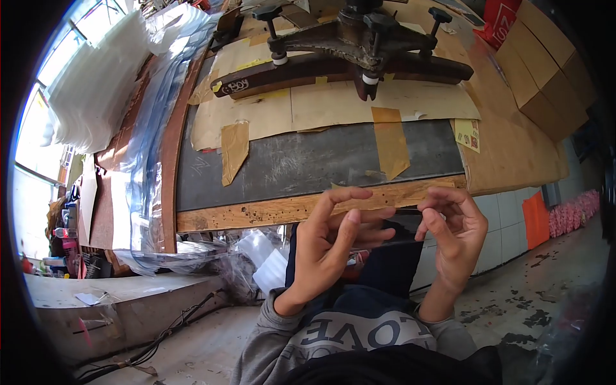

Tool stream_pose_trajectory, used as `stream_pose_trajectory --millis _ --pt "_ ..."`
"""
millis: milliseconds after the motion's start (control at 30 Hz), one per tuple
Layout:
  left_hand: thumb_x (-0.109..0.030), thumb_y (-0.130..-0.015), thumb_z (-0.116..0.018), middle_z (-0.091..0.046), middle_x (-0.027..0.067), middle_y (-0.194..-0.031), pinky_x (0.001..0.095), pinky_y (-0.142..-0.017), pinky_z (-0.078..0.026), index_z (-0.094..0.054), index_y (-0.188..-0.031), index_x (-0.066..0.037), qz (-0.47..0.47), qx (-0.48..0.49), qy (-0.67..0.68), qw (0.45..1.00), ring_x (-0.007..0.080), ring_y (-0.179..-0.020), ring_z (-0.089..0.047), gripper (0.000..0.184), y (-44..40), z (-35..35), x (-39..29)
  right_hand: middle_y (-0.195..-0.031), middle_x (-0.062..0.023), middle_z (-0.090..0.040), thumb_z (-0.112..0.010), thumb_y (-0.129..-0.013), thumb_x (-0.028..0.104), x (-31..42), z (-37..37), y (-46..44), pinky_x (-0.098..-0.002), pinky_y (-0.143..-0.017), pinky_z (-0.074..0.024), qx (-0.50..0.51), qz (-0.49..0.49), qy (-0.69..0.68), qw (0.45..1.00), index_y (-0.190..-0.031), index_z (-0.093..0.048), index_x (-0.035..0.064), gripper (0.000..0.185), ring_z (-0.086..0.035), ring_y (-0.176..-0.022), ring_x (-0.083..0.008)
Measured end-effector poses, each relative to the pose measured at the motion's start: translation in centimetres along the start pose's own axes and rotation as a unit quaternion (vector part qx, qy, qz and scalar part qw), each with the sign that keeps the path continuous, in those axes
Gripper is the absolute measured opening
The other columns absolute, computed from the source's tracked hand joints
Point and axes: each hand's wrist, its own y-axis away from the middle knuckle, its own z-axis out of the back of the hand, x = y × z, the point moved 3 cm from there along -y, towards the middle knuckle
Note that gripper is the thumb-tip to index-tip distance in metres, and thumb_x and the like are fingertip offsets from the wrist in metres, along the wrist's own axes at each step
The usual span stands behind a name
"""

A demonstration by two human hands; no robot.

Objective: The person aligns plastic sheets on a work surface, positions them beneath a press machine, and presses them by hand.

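Note:
Both hands are raised in front of the wooden front edge (321, 206) of a dark-topped table. A thin, clear piece of plastic film (405, 236) spans the gap between them, its outline hard to make out. My left hand (324, 247) has the film between its thumb and its long fingers, which show through it; the index finger curves above. At the film's other side, my right hand (457, 240) pinches the edge with bent fingers and thumb.
A heavy black metal frame with knobs (366, 51) stands on cardboard (308, 106) over the dark tabletop (289, 154). Clear plastic sheeting (151, 141) and white foam sheets (96, 90) are at the left. Cardboard boxes (545, 70) stand at the right.

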Motion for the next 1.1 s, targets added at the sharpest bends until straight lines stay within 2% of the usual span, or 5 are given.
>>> stream_pose_trajectory --millis 467,700,867,1033,1100 --pt "-0.008 -0.101 -0.039 -0.066 0.0289 -0.092 0.0328 -0.068 -0.059 -0.035 -0.109 -0.003 -0.039 -0.039 0.087 0.995 0.0325 -0.082 -0.07 0.011 -0.5 0.7 0.7 -0.091 -0.0104 -0.061 -0.061 -0.085 -0.009 0.5 -0.6 -0.2 -0.0232 -0.066 -0.0537 0.057 0.089 0.059 0.993 -0.096 -0.065 -0.0053 0.013 -0.063 -0.073 -0.012" --pt "-0.003 -0.1 -0.038 -0.065 0.0264 -0.092 0.0317 -0.07 -0.058 -0.039 -0.103 0.0 -0.195 -0.086 -0.219 0.952 0.0314 -0.089 -0.069 0.004 0.3 0.9 -0.2 -0.09 -0.0098 -0.064 -0.061 -0.083 -0.011 1.1 -0.8 0.3 -0.0218 -0.065 -0.0519 0.068 0.067 0.124 0.988 -0.098 -0.068 -0.0031 0.018 -0.064 -0.077 -0.0122" --pt "-0.002 -0.096 -0.046 -0.054 0.0045 -0.083 0.0175 -0.063 -0.039 -0.045 -0.097 -0.003 -0.182 -0.125 -0.013 0.975 0.0054 -0.069 -0.05 0.001 0.4 -0.2 -0.5 -0.086 -0.011 -0.065 -0.065 -0.074 -0.013 2.1 -1.0 0.6 -0.024 -0.061 -0.0508 0.059 0.222 0.251 0.94 -0.091 -0.072 0.0026 0.024 -0.065 -0.075 -0.0162" --pt "-0.003 -0.099 -0.035 -0.063 0.0325 -0.102 0.0375 -0.085 -0.054 -0.037 -0.1 0.002 -0.197 -0.002 0.119 0.973 0.035 -0.096 -0.067 0.005 0.6 0.9 -0.2 -0.088 -0.0113 -0.065 -0.065 -0.07 -0.011 2.1 -1.0 0.8 -0.0253 -0.06 -0.0511 0.042 0.313 0.293 0.903 -0.091 -0.073 0.0043 0.027 -0.065 -0.074 -0.0186" --pt "-0.001 -0.098 -0.041 -0.064 0.0304 -0.1 0.035 -0.083 -0.055 -0.037 -0.098 0.002 -0.206 -0.015 0.068 0.976 0.0323 -0.095 -0.067 0.005 0.5 0.2 -0.6 -0.088 -0.0118 -0.066 -0.065 -0.071 -0.011 2.1 -1.0 0.8 -0.0256 -0.06 -0.0518 0.039 0.324 0.3 0.896 -0.091 -0.073 0.0034 0.026 -0.065 -0.075 -0.0193"
